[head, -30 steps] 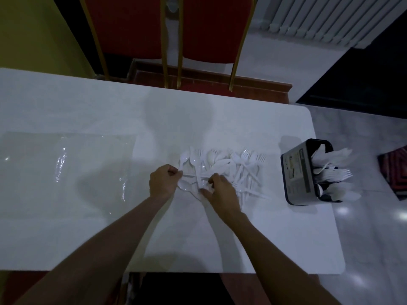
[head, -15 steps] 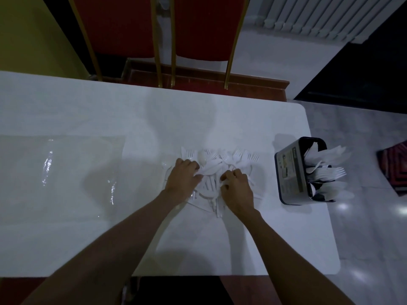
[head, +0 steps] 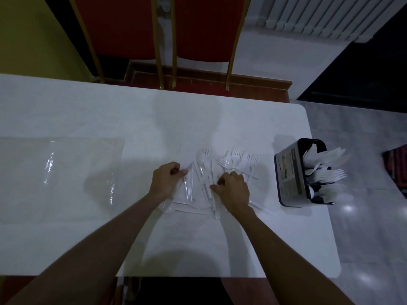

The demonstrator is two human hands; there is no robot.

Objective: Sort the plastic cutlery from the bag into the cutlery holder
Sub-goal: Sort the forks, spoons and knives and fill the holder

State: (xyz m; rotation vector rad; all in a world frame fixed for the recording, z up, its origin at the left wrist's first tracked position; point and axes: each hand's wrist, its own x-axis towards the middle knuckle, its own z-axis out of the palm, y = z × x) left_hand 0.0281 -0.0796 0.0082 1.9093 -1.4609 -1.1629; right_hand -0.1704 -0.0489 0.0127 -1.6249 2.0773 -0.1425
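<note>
resting on the white worktop [head: 66, 111], your left hand [head: 164, 180] pinches a clear utensil [head: 187, 183] — your right hand [head: 234, 190] curls over the cutlery pile [head: 220, 170], its grip's hold unclear; the cutlery holder [head: 293, 172] stands well right, part-filled.

One view only, worn on the head. Looks forward and steeply down from above the near edge of the white surface [head: 88, 106], close enough that both forearms run in from the bottom corners. Wide-angle, with straight edges bowed toward the frame's borders. Faces across the surface toward two red chairs [head: 167, 29] at the far side and a radiator [head: 330, 18] at upper right. Takes in the surface's right end and the grey floor [head: 363, 216] past it. Dim overall.
</note>
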